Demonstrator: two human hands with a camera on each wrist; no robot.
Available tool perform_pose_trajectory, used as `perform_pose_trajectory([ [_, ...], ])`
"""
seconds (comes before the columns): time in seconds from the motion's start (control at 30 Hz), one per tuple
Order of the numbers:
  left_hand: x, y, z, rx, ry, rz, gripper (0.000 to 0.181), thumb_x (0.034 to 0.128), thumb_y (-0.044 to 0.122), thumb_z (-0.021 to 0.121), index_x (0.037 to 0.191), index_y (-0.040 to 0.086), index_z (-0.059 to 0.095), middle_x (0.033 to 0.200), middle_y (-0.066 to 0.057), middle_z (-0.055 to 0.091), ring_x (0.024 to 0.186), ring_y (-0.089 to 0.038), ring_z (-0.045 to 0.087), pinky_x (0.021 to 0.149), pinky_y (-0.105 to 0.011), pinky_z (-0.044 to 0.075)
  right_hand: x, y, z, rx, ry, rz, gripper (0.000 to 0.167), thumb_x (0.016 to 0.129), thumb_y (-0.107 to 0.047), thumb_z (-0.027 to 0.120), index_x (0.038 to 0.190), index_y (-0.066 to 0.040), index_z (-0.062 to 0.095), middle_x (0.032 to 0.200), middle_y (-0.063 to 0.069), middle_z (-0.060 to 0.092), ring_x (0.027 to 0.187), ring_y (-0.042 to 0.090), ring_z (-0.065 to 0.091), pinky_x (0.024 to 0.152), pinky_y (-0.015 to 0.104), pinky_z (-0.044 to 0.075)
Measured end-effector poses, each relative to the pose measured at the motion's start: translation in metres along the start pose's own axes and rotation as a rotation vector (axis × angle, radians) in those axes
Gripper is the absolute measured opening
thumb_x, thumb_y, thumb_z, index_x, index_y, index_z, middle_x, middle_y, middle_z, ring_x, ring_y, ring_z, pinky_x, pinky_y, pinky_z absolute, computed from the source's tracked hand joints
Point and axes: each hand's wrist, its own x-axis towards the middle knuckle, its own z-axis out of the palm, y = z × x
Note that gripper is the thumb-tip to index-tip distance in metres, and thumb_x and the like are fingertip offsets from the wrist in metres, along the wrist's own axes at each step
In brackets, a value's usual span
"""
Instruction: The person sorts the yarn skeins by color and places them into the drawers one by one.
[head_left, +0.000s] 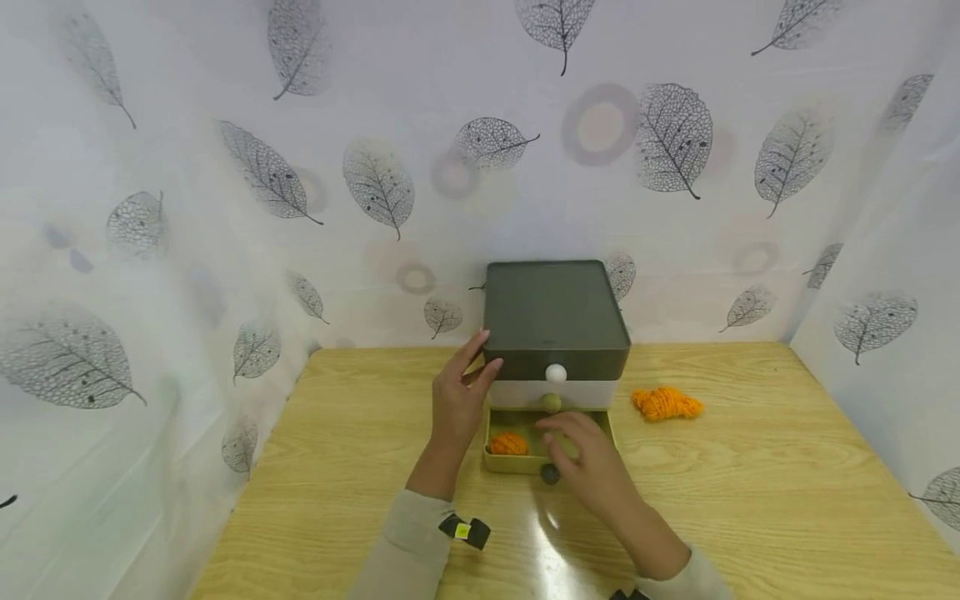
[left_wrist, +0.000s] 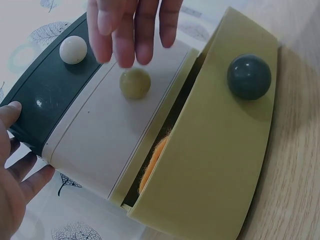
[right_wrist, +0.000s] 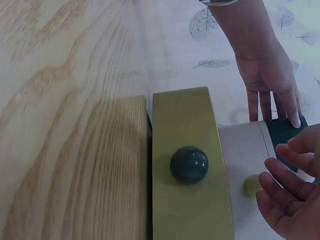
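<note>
A small chest with a dark green top (head_left: 555, 304) stands at the back of the table. Its bottom olive drawer (left_wrist: 210, 150) is pulled out, and an orange yarn bundle (head_left: 508, 444) lies in its left part. My left hand (head_left: 459, 396) steadies the chest's left front corner, thumb on the dark green front and extended fingers along the side. Over the pulled-out drawer hovers my right hand (head_left: 592, 467), fingers loosely bent with nothing between them. In the right wrist view, the right fingers (right_wrist: 280, 200) appear in front of the olive knob (right_wrist: 252, 186).
A second orange yarn bundle (head_left: 667, 404) lies on the wooden table (head_left: 750, 467), right of the chest. The white middle drawer (left_wrist: 107, 125) and the dark green upper drawer (left_wrist: 47, 95) are closed. A leaf-patterned curtain (head_left: 420, 75) hangs behind the table.
</note>
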Motion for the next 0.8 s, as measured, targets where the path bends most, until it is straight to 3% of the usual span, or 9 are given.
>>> perform_pose_trajectory([
  [0.3, 0.000, 0.000, -0.001, -0.021, -0.011, -0.007, 0.046, 0.0932, 0.007, 0.071, 0.138, 0.008, 0.062, 0.146, -0.011, 0.058, 0.132, -0.030, 0.059, 0.096, -0.041, 0.059, -0.007, 0.018, -0.013, -0.023, 0.112, 0.016, 0.020, 0.094, -0.007, 0.069, 0.113, -0.014, 0.072, 0.112, -0.007, 0.070, 0.102, 0.011, 0.065, 0.087, 0.032, 0.058],
  [0.5, 0.000, -0.001, 0.000, -0.031, -0.009, -0.010, 0.046, 0.0931, 0.007, 0.071, 0.138, 0.009, 0.062, 0.146, -0.011, 0.059, 0.132, -0.030, 0.059, 0.096, -0.041, 0.059, -0.010, 0.029, -0.021, -0.040, 0.159, 0.029, 0.020, 0.094, -0.006, 0.068, 0.113, -0.012, 0.071, 0.108, -0.002, 0.070, 0.097, 0.008, 0.062, 0.084, 0.028, 0.057],
  [0.8, 0.000, -0.004, -0.001, -0.049, -0.005, 0.025, 0.045, 0.0924, 0.005, 0.071, 0.137, 0.006, 0.062, 0.145, -0.012, 0.059, 0.130, -0.032, 0.060, 0.094, -0.042, 0.059, -0.016, 0.051, -0.034, -0.077, 0.174, 0.072, 0.021, 0.097, -0.008, 0.065, 0.117, -0.008, 0.068, 0.112, 0.004, 0.070, 0.102, 0.017, 0.063, 0.086, 0.026, 0.053],
])
